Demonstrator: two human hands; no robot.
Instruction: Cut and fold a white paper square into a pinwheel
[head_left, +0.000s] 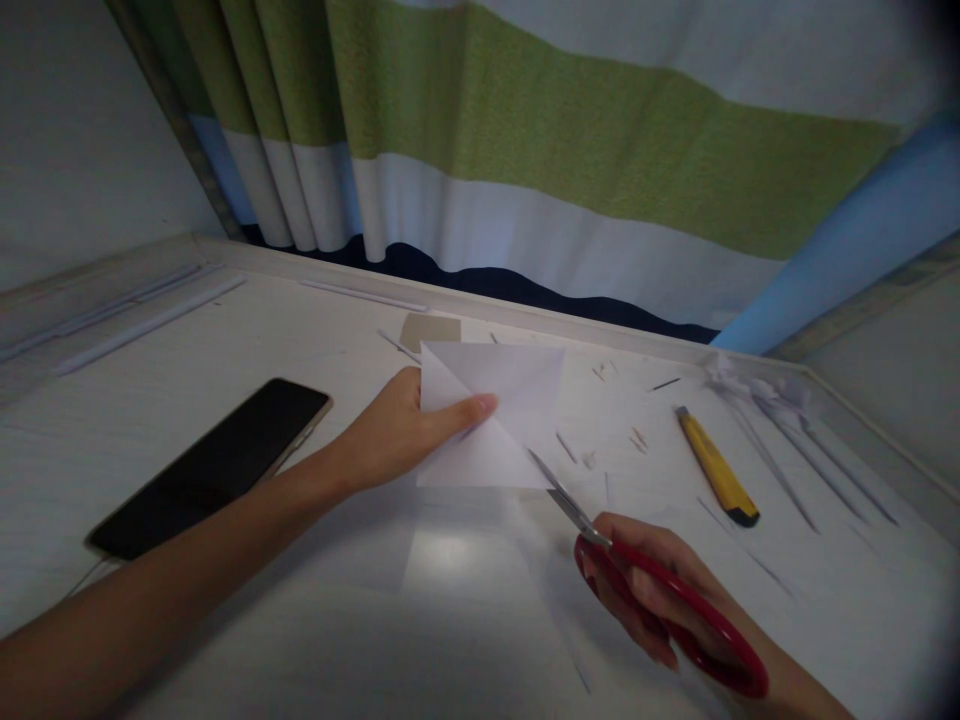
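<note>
My left hand point(401, 430) pinches a folded white paper point(495, 415) and holds it just above the white table point(225, 330), thumb on its front face. My right hand point(649, 595) grips red-handled scissors point(660, 590), fingers through the loops. The scissor blades point up and left, and their tip touches the lower right edge of the paper.
A black phone point(214, 465) lies face up at the left with a cable at its near end. A yellow utility knife point(716, 467) lies at the right. Rolled white paper sticks point(787, 430) and small paper scraps lie at the far right. A striped curtain point(570, 150) hangs behind.
</note>
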